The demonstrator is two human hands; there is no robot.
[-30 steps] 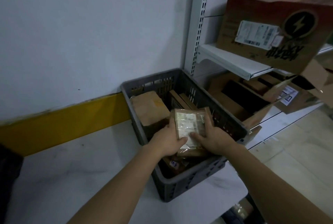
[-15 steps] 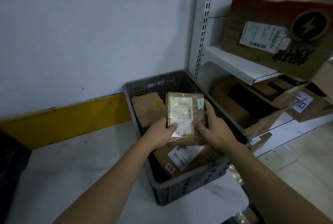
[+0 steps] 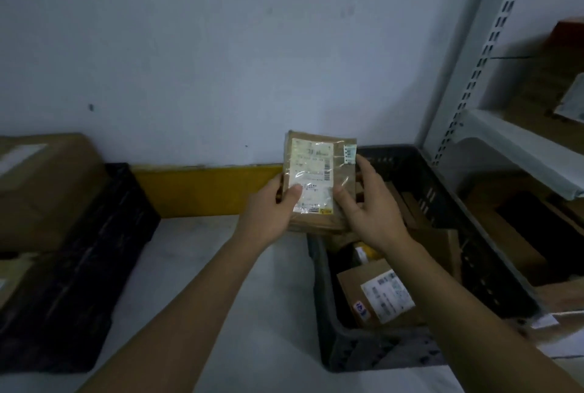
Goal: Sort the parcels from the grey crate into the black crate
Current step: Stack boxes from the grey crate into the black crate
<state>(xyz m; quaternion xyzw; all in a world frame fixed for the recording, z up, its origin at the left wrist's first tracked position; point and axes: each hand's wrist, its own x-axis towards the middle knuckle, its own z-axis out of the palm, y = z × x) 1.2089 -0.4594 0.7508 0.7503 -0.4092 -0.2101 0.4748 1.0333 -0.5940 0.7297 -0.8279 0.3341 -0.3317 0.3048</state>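
Left of the fingers waits the black crate [image 3: 94,266], already loaded. Left hand [image 3: 268,212] pinches the parcel [image 3: 319,181], label up for reading; right hand [image 3: 373,212] steadies it loosely, above the grey crate [image 3: 328,323].

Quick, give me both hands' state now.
Left hand: holding the parcel, thumb on its label.
Right hand: holding the same parcel's right edge.

- A parcel stockroom or warehouse corner.
- White slotted metal shelving [image 3: 493,29] bears cardboard boxes [image 3: 537,83].
- Labelled parcels [image 3: 379,294] fill a grey crate [image 3: 373,348] and a black crate [image 3: 79,298].
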